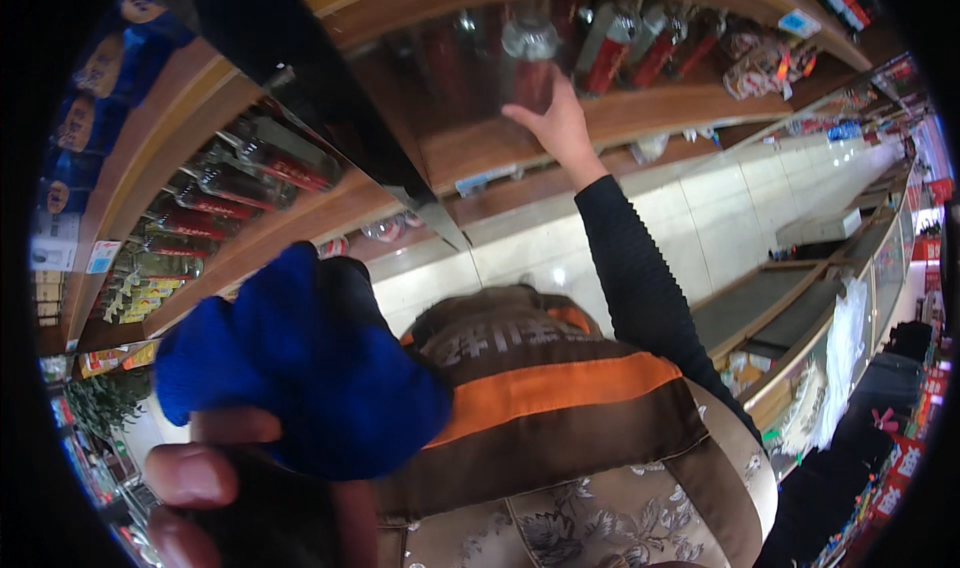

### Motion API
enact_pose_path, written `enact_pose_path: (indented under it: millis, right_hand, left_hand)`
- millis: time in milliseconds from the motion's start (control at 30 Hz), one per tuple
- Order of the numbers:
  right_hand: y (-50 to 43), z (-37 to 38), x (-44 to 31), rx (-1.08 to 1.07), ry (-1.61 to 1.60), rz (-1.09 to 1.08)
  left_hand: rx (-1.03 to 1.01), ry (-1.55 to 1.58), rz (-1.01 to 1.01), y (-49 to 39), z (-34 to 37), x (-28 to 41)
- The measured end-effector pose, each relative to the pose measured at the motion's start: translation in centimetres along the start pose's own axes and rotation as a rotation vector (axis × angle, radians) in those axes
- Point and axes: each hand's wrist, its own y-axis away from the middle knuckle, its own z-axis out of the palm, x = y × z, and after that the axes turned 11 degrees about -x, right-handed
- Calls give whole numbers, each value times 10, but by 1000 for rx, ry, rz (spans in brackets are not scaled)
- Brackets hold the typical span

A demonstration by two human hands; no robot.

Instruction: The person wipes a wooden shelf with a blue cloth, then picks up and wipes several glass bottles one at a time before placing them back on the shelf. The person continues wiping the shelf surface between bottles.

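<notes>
My right hand [562,122] reaches onto a wooden shelf [472,152], its thumb and fingers around the lower part of a clear glass bottle [531,47] with a red label. That bottle is blurred. Close beside it stand similar red-labelled glass bottles [606,54]. At the lower left, near the camera, my left hand [191,482] shows only a few bent fingertips, blurred. It grips a bunched blue cloth [300,373]. A dark patch by these fingers is too blurred to name.
A black upright panel [322,103] divides the shelving. Left of it lie more glass bottles [277,155], with blue boxes [97,73] above. A crinkled package [765,65] sits right on the shelf. Behind the pale tiled floor [660,200] runs a glass display counter [787,298].
</notes>
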Motion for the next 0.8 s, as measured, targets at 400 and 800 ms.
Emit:
enact_pose_path:
  millis: [400, 800]
  right_hand:
    - [106, -24, -185, -1135, -1356, -65]
    - [117, -97, -121, -260, -509, 226]
  left_hand:
    - [-653, -593, 1728, -95, 33, -20]
    - [-713, -801, 1762, -77, -6, 9]
